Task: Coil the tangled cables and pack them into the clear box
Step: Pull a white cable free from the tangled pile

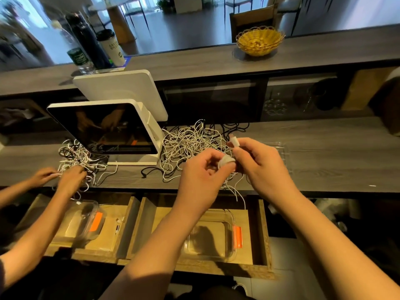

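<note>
A tangled heap of white and black cables (190, 141) lies on the dark counter in front of me. My left hand (201, 172) and my right hand (257, 161) meet just in front of the heap, both closed on a small coil of white cable (226, 161). The cable's plug end (234, 141) sticks up from my right fingers, and a loose tail hangs down over the counter edge. The clear box (229, 217) with an orange clip stands open in the drawer below my hands. A clear lid (283, 150) lies on the counter behind my right hand.
Another person's hands (65, 176) work in a second cable heap (78, 156) at the left, above a second clear box (86, 221) in the neighbouring drawer. A white screen terminal (112, 128) stands between the heaps. A wicker basket (259, 40), bottles and a cup stand on the upper shelf.
</note>
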Demonstrator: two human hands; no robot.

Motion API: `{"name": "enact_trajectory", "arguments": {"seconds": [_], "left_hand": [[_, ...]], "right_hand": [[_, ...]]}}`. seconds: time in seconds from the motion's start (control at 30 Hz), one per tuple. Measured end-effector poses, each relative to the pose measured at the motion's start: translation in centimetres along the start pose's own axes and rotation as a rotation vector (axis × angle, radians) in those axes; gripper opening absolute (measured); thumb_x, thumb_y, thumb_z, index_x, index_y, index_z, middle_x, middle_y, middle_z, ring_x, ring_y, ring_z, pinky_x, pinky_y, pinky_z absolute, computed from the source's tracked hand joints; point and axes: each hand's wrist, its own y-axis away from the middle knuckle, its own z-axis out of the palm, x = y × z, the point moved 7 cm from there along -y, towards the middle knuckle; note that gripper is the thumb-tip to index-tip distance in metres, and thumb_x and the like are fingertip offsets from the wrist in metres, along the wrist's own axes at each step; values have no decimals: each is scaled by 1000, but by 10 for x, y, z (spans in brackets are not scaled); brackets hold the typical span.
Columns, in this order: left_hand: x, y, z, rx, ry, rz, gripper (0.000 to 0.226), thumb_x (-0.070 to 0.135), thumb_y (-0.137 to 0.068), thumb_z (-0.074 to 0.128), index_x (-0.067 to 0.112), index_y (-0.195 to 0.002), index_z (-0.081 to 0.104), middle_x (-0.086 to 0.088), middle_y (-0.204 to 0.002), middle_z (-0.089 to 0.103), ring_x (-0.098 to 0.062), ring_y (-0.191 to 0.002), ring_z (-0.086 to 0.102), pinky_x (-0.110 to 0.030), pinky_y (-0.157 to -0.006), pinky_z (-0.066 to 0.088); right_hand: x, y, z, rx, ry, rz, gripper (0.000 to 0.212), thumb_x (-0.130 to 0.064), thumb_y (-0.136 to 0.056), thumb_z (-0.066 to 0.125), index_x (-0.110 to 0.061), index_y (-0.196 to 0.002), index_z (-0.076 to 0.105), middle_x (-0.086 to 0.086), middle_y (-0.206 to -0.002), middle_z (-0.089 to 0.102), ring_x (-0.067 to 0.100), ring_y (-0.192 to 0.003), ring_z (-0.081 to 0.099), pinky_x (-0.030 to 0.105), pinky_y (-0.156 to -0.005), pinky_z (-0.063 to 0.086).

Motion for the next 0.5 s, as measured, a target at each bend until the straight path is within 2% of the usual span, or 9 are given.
{"name": "enact_trajectory", "arguments": {"seconds": [0.07,0.13,0.2,0.27,0.3,0.33,0.4,0.5], "left_hand": [[2,2,9,-100,-167,94,7,18,-93,69,19,-99,68,8,-88,67,-9,-82,63,-36,-76,56],[2,3,14,-143,-234,168,7,20,-95,65,17,-102,66,10,-90,65,-9,-85,61,-38,-77,54],[1,4,14,-153,-252,213,7,20,-93,63,17,-99,65,9,-89,63,-10,-84,60,-39,-75,53],[0,6,13,-145,-245,236,7,13,-90,65,16,-95,66,7,-86,63,-13,-81,59,-38,-74,52],[0,7,12,-131,-235,251,9,8,-87,67,15,-94,67,6,-84,63,-13,-80,60,-35,-74,52],[2,8,11,-112,-229,272,12,5,-86,67,14,-93,68,6,-84,63,-11,-80,60,-29,-74,52],[7,9,8,-65,-226,333,15,-1,-83,68,11,-92,69,5,-85,62,-9,-83,59,-17,-75,47],[10,8,1,42,-204,384,16,-3,-81,71,10,-91,70,1,-93,60,-8,-89,57,-14,-78,44]], "right_hand": [[7,-5,2,-121,33,88,21,-20,-101,49,-15,-100,69,11,-85,69,33,-80,66,58,-71,54],[10,-6,5,-216,50,125,24,-19,-102,47,-18,-101,71,13,-88,71,33,-80,65,55,-72,55],[13,-2,7,-260,42,150,26,-22,-103,47,-27,-114,70,3,-96,74,20,-86,69,44,-81,57],[14,4,7,-270,58,141,32,-23,-102,49,-28,-130,63,-9,-112,72,4,-101,66,31,-92,55],[14,6,6,-252,44,127,33,-21,-102,51,-26,-132,62,-11,-116,70,1,-106,64,28,-93,54],[12,8,4,-219,11,115,33,-20,-100,54,-26,-132,62,-11,-115,71,0,-105,64,26,-90,54],[9,9,-2,-154,-65,91,30,-16,-97,59,-23,-126,66,-7,-99,73,3,-88,68,25,-75,56],[0,7,-7,-123,-164,57,18,-11,-95,62,-20,-109,69,5,-81,70,23,-72,65,33,-62,54]]}}
